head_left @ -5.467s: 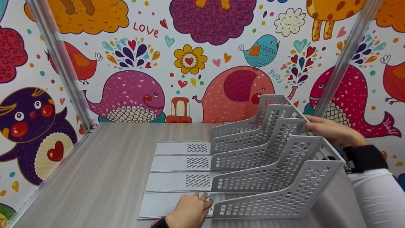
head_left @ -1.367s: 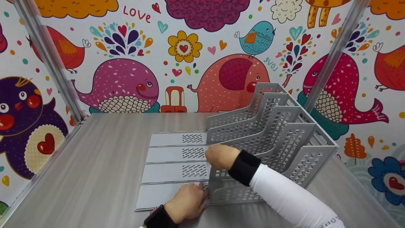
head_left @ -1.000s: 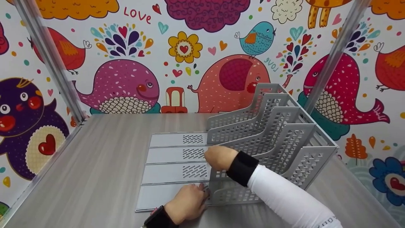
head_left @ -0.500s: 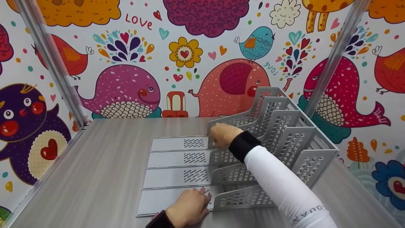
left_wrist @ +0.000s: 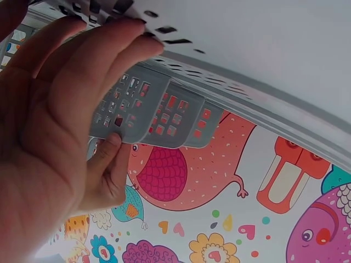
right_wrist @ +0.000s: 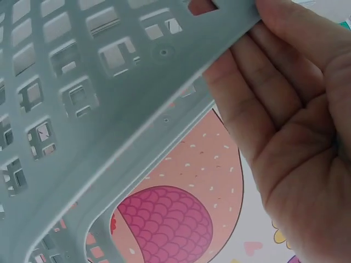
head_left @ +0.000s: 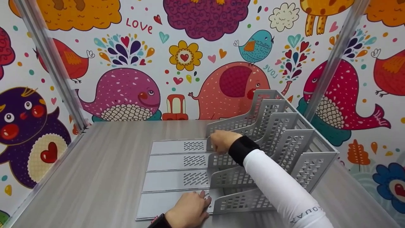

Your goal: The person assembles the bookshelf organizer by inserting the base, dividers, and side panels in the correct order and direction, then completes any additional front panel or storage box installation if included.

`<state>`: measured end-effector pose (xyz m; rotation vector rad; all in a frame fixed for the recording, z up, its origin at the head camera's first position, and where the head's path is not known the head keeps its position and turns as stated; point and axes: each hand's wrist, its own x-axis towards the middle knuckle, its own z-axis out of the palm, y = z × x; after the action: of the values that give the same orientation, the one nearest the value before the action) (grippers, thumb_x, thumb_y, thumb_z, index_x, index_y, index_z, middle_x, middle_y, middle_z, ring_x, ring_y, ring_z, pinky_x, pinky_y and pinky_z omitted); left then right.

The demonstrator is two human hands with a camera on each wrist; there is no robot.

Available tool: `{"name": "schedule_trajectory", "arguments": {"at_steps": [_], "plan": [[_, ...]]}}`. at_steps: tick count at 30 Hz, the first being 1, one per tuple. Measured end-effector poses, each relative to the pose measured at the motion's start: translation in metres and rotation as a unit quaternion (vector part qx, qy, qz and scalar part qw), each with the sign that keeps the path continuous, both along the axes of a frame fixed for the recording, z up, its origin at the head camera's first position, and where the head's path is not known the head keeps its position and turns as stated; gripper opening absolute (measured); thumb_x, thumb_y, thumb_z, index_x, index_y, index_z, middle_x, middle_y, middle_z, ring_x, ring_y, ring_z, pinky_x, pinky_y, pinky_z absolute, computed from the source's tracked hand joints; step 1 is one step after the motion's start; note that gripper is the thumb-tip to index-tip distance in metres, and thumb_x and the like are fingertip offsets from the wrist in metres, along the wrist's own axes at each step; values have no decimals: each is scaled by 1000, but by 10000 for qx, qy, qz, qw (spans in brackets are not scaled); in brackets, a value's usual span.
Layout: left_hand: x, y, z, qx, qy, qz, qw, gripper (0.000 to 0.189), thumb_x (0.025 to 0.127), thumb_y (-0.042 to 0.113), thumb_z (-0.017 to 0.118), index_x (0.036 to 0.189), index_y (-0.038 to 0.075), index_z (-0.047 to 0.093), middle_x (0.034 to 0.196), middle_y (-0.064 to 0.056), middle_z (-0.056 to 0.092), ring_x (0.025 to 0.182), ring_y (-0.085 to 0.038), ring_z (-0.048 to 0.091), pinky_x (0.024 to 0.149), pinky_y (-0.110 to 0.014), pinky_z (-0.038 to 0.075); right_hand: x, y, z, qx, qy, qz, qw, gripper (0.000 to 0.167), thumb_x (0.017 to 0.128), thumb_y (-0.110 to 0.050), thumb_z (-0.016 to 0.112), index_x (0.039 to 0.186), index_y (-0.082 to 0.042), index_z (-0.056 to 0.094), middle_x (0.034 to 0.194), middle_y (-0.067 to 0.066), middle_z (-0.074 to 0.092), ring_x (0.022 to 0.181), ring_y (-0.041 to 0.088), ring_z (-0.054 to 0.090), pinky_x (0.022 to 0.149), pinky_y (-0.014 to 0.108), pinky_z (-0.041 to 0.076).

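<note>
A grey plastic file rack (head_left: 235,201) stands on the table, with several upright perforated dividers on a flat base (head_left: 171,180) with slotted patches. My right hand (head_left: 225,141) pinches the front edge of the second divider from the back. In the right wrist view, the thumb and fingers of that hand (right_wrist: 290,120) lie on either side of a divider's edge (right_wrist: 148,82). My left hand (head_left: 188,209) rests on the nearest base strip, with its fingertips by the holes. In the left wrist view its fingers (left_wrist: 104,55) are extended against the base (left_wrist: 258,49).
The wood-grain table (head_left: 91,177) reaches out to the left of the rack. Behind it stands a wall printed with cartoon animals (head_left: 126,91). Metal posts (head_left: 60,72) rise at the left and right corners. The rack's tall back (head_left: 319,142) faces right.
My right hand has come from the rack's back side to its front dividers, then moved from the third divider to the second from the back. The left hand stays on the base.
</note>
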<state>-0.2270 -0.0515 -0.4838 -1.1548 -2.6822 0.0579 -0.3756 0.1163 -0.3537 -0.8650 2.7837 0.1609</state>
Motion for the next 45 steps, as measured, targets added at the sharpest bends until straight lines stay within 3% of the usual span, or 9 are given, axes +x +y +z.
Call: {"name": "schedule_trajectory", "arguments": {"at_steps": [4,7,11,14,18,23,31,41,45], "plan": [[1,0,-2,51,27,-58,10000,33,86,42,70,110,20,73,104,-7,74,72,-19,67,59,-30,52,-2,0,-1,33,-184,-118,9998,37,80,1,70,51,-14,52,52,-5,40,51,12,34,49,26,27],[2,3,-4,40,-24,-77,10000,33,87,43,70,111,20,73,104,-6,74,71,-18,66,60,-29,51,-6,3,2,7,-236,-263,9994,28,84,-10,75,59,-9,62,55,-5,44,52,11,37,49,25,29],[3,7,-3,68,-146,-36,9999,34,87,43,70,113,21,73,106,-5,75,74,-18,67,64,-28,52,-16,12,10,-285,186,-464,9983,8,87,-3,70,82,-1,76,65,2,56,59,14,44,55,25,40],[4,8,-3,62,-137,10,9999,35,86,43,71,113,21,73,106,-4,74,75,-18,67,64,-28,52,-25,20,12,-371,529,-720,9953,16,89,5,64,95,0,77,79,11,70,67,20,55,68,34,55],[4,8,0,-120,-267,134,9995,37,87,44,70,115,20,73,108,-3,75,77,-18,67,65,-27,52,-36,29,5,-318,1045,-667,9918,16,88,7,63,93,1,76,92,17,75,82,29,69,83,43,59],[4,9,2,-340,-354,196,9986,38,90,46,67,119,22,73,115,-2,75,82,-18,68,68,-26,53,-43,31,-6,-278,1732,-571,9828,13,87,7,63,97,7,71,97,24,70,95,39,68,89,47,57],[3,9,1,-323,-500,268,9979,38,90,46,68,119,21,72,116,-3,73,82,-18,68,70,-26,53,-44,23,-14,-322,2085,-804,9742,17,91,7,56,97,6,72,96,24,72,91,43,71,76,54,60],[1,6,2,-161,-341,217,9991,35,88,44,69,112,20,73,107,-2,74,75,-18,65,63,-28,51,-48,26,-9,-383,2097,-737,9742,13,86,6,63,94,5,73,95,22,73,90,42,72,77,53,60],[-1,5,3,-300,-386,229,9985,35,89,45,68,114,21,72,107,-2,72,76,-18,65,62,-29,53,-48,25,-6,-449,2083,-655,9748,12,84,4,65,93,5,72,94,23,73,89,42,72,77,53,60]]}}
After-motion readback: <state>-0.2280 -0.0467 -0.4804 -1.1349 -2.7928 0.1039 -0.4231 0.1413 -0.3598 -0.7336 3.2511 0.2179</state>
